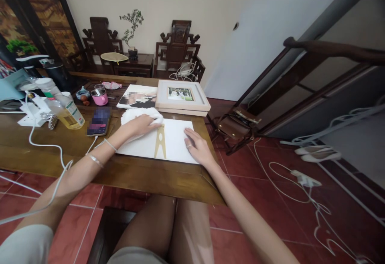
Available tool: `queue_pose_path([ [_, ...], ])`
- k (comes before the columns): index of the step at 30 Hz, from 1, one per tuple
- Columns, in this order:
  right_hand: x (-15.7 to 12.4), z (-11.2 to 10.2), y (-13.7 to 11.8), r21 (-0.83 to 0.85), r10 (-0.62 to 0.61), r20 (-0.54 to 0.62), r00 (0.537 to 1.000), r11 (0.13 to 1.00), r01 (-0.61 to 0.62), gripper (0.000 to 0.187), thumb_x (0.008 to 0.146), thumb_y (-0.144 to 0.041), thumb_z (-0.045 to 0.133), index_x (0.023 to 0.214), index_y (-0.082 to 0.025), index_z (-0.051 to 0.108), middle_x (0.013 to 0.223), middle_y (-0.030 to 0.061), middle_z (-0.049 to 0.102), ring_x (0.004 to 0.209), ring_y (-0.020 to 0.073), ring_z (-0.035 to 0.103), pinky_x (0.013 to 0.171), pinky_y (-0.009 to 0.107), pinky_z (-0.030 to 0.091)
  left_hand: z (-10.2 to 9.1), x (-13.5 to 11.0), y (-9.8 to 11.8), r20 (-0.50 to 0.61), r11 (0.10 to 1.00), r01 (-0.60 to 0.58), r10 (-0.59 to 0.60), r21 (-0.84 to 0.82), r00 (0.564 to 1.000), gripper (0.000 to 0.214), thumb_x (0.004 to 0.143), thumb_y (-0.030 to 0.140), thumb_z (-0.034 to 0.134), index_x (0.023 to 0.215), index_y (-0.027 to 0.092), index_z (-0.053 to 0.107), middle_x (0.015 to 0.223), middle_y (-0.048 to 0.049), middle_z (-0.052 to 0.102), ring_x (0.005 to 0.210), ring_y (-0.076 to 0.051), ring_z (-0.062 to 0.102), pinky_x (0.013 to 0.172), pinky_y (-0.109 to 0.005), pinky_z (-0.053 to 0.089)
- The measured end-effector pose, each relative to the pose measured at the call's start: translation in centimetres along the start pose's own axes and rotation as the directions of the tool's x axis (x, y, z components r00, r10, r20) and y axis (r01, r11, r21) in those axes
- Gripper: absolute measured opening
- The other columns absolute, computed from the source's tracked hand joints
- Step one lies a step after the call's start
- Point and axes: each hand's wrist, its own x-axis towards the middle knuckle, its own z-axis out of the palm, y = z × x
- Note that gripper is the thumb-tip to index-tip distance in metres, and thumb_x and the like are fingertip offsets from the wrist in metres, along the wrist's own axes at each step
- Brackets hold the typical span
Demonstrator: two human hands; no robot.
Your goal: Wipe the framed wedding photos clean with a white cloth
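One white panel, long axis left–right; one gold stand, apex away.
Left hand on one cloth, grip indeterminable; right hand loosely spread, touching the panel, gripping nothing.

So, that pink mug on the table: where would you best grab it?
By its handle, I'd say, coming from the right. The pink mug looks upright, with the handle jutting out on its right side, ready to hook. Its left side seems more crowded, with a small blue vessel sitting close by.
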Motion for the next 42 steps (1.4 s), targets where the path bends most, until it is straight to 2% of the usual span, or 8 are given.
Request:
queue_pose_path([
  [4, 0.0, -0.1, 0.0, 0.006, 0.007, 0.001, 1.000, 1.000, -0.007, 0.043, 0.089, -0.027, 0.046, 0.127, -0.015, 0.061, 0.137, 0.0130, 0.057, 0.133, 0.0264, 0.047, 0.114, 0.050, 0.033, 2.4, 1.8, 3.6, -0.002, 0.997, -0.061, 0.061, 0.057, 0.998, 0.038, 0.099, 0.038, 0.038, 0.128, 0.021, 0.056, 0.142, -0.0162, 0.048, 0.134, -0.037, 0.036, 0.101, -0.067, 0.030],
  [7, 0.0, -0.1, 0.0, 0.021, 0.010, 0.000, 1.000, 1.000, -0.010, 0.042, 0.088, -0.026, 0.047, 0.127, -0.019, 0.061, 0.137, 0.0099, 0.058, 0.133, 0.0260, 0.047, 0.115, 0.051, 0.032, 3.8, 1.3, 5.6, -0.014, 0.982, -0.129, 0.132, 0.141, 0.991, 0.034, 0.099, 0.031, 0.040, 0.125, 0.024, 0.062, 0.154, -0.0104, 0.033, 0.143, -0.041, 0.017, 0.102, -0.076, 0.019],
  [16, 0.0, 0.0, -0.2, 0.025, 0.009, -0.009, 1.000, 1.000, -0.008, 0.043, 0.088, -0.026, 0.046, 0.127, -0.017, 0.061, 0.138, 0.0103, 0.057, 0.134, 0.0257, 0.046, 0.116, 0.049, 0.032, 5.2, -8.6, 10.7, 0.003, 0.882, -0.304, 0.325, 0.360, 0.946, 0.031, 0.097, 0.037, 0.044, 0.102, 0.026, 0.073, 0.151, -0.0065, 0.038, 0.140, -0.042, 0.028, 0.099, -0.070, 0.037],
  [20, 0.0, 0.0, -0.1, 0.007, -0.002, -0.007, 1.000, 1.000, 0.002, 0.044, 0.089, -0.027, 0.044, 0.127, -0.013, 0.061, 0.137, 0.0135, 0.056, 0.134, 0.0262, 0.046, 0.115, 0.050, 0.032, 4.7, -8.2, 10.0, 0.033, 0.898, -0.314, 0.320, 0.309, 0.947, 0.034, 0.099, 0.037, 0.040, 0.105, 0.025, 0.071, 0.152, -0.0054, 0.038, 0.142, -0.038, 0.027, 0.101, -0.067, 0.037],
  [25, 0.0, 0.1, 0.0, 0.030, -0.003, -0.014, 1.000, 1.000, 0.003, 0.042, 0.088, -0.028, 0.046, 0.126, -0.018, 0.062, 0.136, 0.0104, 0.058, 0.133, 0.0259, 0.047, 0.115, 0.050, 0.032, 3.7, -2.2, 7.2, 0.090, 0.961, -0.208, 0.194, 0.182, 0.977, 0.034, 0.100, 0.034, 0.040, 0.125, 0.026, 0.062, 0.155, -0.0081, 0.032, 0.143, -0.039, 0.020, 0.101, -0.074, 0.028],
  [31, 0.0, -0.1, 0.0, 0.031, 0.014, -0.009, 1.000, 0.999, -0.013, 0.042, 0.088, -0.027, 0.047, 0.126, -0.018, 0.062, 0.136, 0.0106, 0.058, 0.132, 0.0265, 0.048, 0.115, 0.051, 0.032, 3.6, 3.0, 5.7, -0.006, 0.975, -0.172, 0.174, 0.138, 0.985, 0.037, 0.101, 0.035, 0.037, 0.128, 0.023, 0.059, 0.155, -0.0102, 0.032, 0.145, -0.035, 0.016, 0.105, -0.075, 0.016],
  [35, 0.1, -0.1, 0.2, 0.051, 0.002, -0.004, 1.000, 0.999, -0.002, 0.044, 0.085, -0.025, 0.049, 0.127, -0.020, 0.062, 0.136, 0.0086, 0.058, 0.133, 0.0267, 0.047, 0.115, 0.051, 0.031, 4.3, 1.9, 7.2, 0.016, 0.953, -0.214, 0.215, 0.217, 0.976, 0.034, 0.099, 0.028, 0.040, 0.124, 0.021, 0.062, 0.153, -0.0132, 0.035, 0.144, -0.033, 0.022, 0.106, -0.072, 0.019],
  [42, 0.1, 0.0, 0.2, 0.051, -0.031, 0.001, 1.000, 0.998, 0.031, 0.048, 0.083, -0.019, 0.043, 0.128, -0.018, 0.061, 0.138, 0.0098, 0.056, 0.134, 0.0266, 0.045, 0.115, 0.050, 0.033, 6.2, -5.5, 11.1, -0.039, 0.846, -0.373, 0.418, 0.381, 0.908, 0.035, 0.097, 0.031, 0.043, 0.100, 0.015, 0.074, 0.144, -0.0192, 0.044, 0.136, -0.042, 0.035, 0.101, -0.069, 0.033],
])
